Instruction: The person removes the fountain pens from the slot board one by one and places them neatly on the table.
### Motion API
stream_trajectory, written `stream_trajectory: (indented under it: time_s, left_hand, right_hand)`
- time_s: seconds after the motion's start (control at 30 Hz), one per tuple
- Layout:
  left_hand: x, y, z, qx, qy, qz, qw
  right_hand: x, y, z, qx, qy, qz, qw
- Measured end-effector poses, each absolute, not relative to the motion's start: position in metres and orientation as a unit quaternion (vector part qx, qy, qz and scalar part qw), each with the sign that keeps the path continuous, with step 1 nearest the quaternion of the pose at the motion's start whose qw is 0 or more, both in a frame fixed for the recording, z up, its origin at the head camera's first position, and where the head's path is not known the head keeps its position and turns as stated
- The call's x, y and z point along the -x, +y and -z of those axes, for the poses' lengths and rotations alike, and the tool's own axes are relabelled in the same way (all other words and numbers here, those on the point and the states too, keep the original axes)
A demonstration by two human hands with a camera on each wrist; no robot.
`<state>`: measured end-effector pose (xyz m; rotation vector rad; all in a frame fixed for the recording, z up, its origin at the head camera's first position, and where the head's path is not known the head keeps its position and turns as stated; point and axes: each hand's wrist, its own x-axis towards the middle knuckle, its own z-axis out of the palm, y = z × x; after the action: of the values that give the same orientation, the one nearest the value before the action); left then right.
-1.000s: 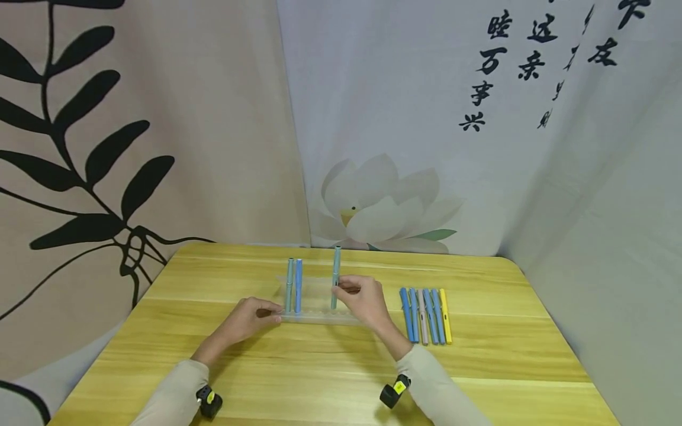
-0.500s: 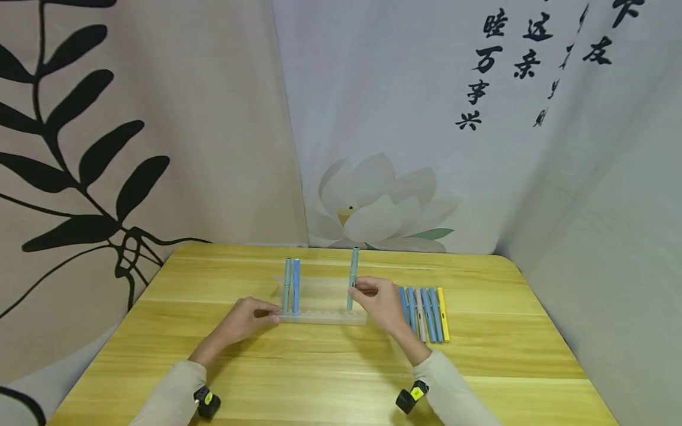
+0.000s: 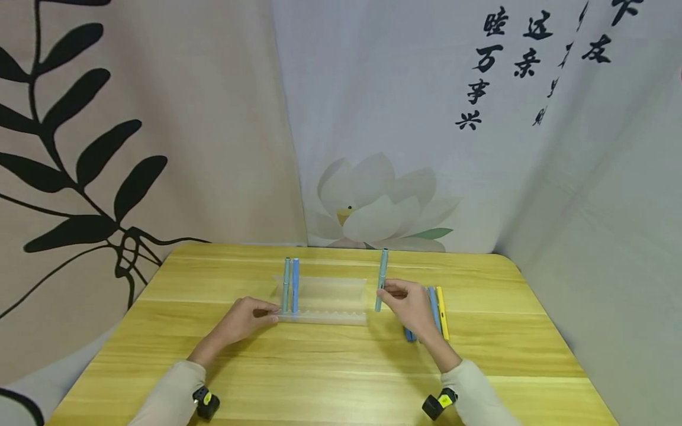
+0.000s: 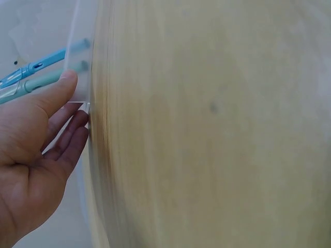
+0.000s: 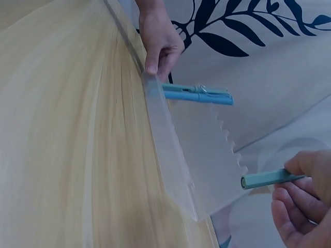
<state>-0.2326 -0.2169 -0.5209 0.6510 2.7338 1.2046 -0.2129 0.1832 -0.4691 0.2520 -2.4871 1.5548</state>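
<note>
A clear notched pen rack (image 3: 330, 319) stands on the table, holding a teal pen (image 3: 286, 285) and a blue pen (image 3: 295, 285) side by side at its left end. My left hand (image 3: 242, 322) pinches that end; in the left wrist view the thumb (image 4: 64, 88) lies over the clear edge. Just beyond the rack's right end, my right hand (image 3: 409, 307) holds another teal pen (image 3: 382, 275) upright between thumb and fingers. That pen (image 5: 261, 179) is apart from the rack in the right wrist view, its lower end free.
Several pens lie in a row to the right, partly hidden behind my right hand and wrist. A yellow pen (image 3: 443, 313) is outermost, with a blue pen (image 3: 434, 307) beside it. Curtains with printed leaves and a flower hang behind the wooden table (image 3: 298, 373).
My right hand has moved right with the teal pen, from above the rack to past its right end, and now covers part of the pen row. My left hand stays at the rack.
</note>
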Motion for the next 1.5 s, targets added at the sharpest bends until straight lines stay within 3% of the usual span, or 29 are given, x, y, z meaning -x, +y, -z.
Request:
stream_trajectory:
  time_s: [1.5]
  left_hand:
    - [0.236,-0.22,0.524,-0.212,0.889,-0.404,0.051]
  right_hand:
    - [0.185,0.292,0.488,0.016,-0.897,-0.422,0.128]
